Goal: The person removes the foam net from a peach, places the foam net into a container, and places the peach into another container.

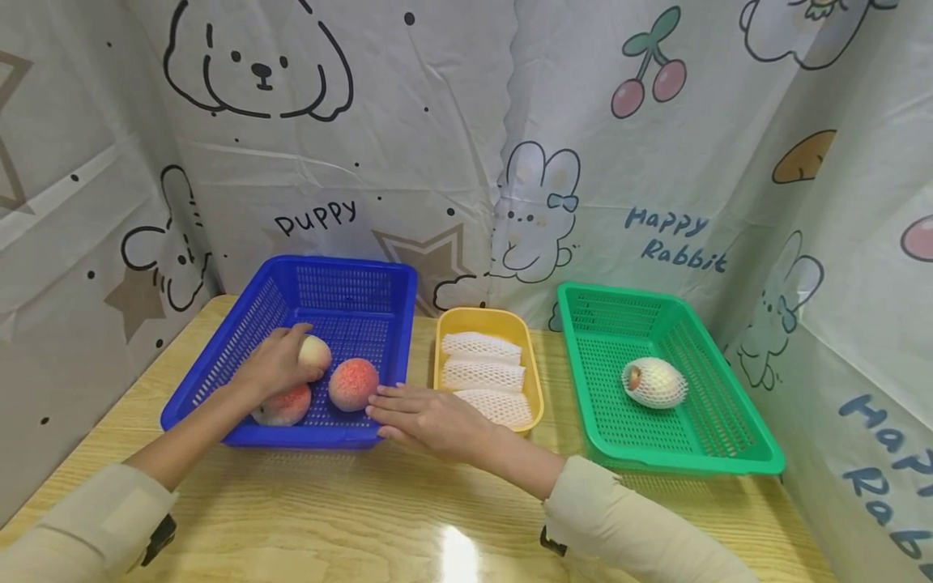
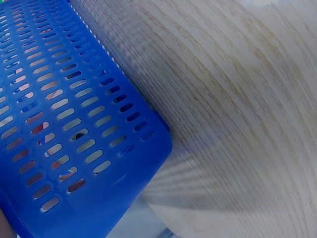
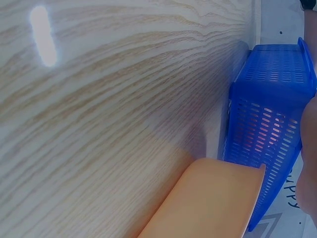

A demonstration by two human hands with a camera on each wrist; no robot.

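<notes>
Inside the blue basket (image 1: pixel 299 438), my left hand (image 1: pixel 274 361) grips a pale yellow-pink peach (image 1: pixel 316 355), its fingers bent over the far side. A redder peach (image 1: pixel 286 407) lies beneath that wrist, partly covered. Another red-pink peach (image 1: pixel 354 385) sits near the basket's right wall. Right beside it, my right hand (image 1: pixel 432 417) reaches over the right rim with fingers stretched out, fingertips at the peach's edge. The left wrist view shows only the slotted basket wall (image 2: pixel 114 193). In the right wrist view, part of the right hand (image 3: pixel 309 153) appears at the basket's edge.
A yellow tray (image 1: pixel 538 376) with white foam net sleeves (image 1: pixel 483 375) stands between the baskets. At the right, a green basket (image 1: pixel 685 463) holds a peach in a foam net (image 1: pixel 655 384). Printed curtains (image 1: pixel 408 154) hang behind and beside the wooden table (image 1: pixel 350 518).
</notes>
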